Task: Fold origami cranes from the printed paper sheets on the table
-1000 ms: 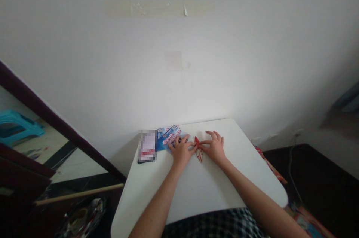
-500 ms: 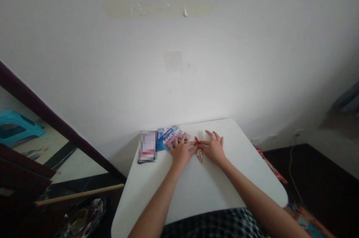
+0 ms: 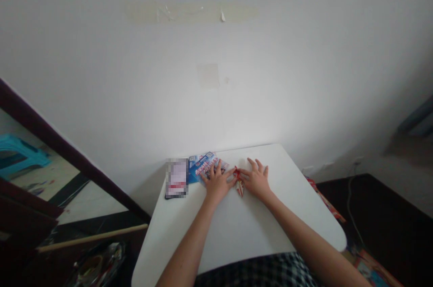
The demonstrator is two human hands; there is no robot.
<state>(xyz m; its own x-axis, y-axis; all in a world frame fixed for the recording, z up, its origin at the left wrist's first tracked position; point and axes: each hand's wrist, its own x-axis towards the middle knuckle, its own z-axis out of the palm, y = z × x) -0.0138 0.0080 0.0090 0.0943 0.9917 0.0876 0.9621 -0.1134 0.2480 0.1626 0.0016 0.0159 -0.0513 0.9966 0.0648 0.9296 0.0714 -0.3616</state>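
In the head view, both bare hands meet over a small red and pale folded piece [image 3: 240, 188], apparently paper, which lies near the middle of a white table [image 3: 245, 233], its narrow end towards the person. The left hand [image 3: 218, 184] brings thumb and index finger to the piece's red upper part from one side; its other fingers fan out, partly over a blue leaflet [image 3: 199, 173]. The right hand [image 3: 256, 182] meets the same part from the other side, index finger and thumb at the piece, the rest splayed and lifted. The fingertips are too small and crowded to tell whether they pinch the piece or merely press on it.

A pixelated flat item [image 3: 177, 178] lies to the left, just beside the leaflet.

The likeliest trouble, as a judgement, is a crooked crease, caused by one hand pressing harder than the other. Thin paper could also tear at the red part if the hands pull apart unevenly. With only fingertips on it, the piece might swivel on the smooth tabletop, and the left hand's spread fingers could drag the leaflet along.
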